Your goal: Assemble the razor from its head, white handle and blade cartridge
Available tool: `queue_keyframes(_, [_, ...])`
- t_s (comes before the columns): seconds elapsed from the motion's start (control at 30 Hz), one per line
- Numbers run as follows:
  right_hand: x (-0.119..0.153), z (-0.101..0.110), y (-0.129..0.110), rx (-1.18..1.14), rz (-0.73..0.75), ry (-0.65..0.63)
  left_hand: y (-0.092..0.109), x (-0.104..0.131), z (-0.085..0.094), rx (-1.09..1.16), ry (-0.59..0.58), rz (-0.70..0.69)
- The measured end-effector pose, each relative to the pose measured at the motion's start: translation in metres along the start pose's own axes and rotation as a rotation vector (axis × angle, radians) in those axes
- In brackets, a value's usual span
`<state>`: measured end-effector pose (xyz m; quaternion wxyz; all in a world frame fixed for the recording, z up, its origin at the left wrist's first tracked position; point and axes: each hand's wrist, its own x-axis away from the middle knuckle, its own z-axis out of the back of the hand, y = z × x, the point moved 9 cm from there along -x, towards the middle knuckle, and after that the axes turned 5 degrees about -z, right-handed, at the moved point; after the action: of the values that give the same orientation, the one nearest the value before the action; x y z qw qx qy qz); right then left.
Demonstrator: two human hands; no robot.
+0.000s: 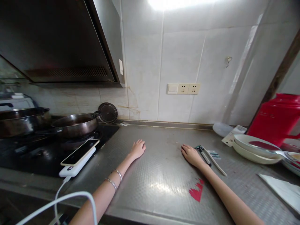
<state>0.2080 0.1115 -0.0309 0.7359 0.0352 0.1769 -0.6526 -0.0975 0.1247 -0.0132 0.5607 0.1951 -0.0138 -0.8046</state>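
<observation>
My left hand lies palm down on the steel countertop, holding nothing. Across from it, my right hand also rests flat on the metal with its fingers stretched out. Close beside the right hand lies what looks like a razor with a dark green head and grey handle. A thin white curved stick lies along it, and a small clear packet with teal strips is just beyond. Nearer the front edge is a jagged red scrap, left of my right forearm.
A phone sits on a white power bank with a white cable, by the black stove. Pans stand on the burners under the range hood. To the right are stacked bowls, a red thermos and a white cloth.
</observation>
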Motion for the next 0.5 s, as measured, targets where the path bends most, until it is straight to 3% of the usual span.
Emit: queue_keyframes(0.5, [0.0006, -0.0008, 0.0031, -0.005, -0.016, 0.008, -0.0039, 0.0018, -0.0014, 0.019, -0.021, -0.009])
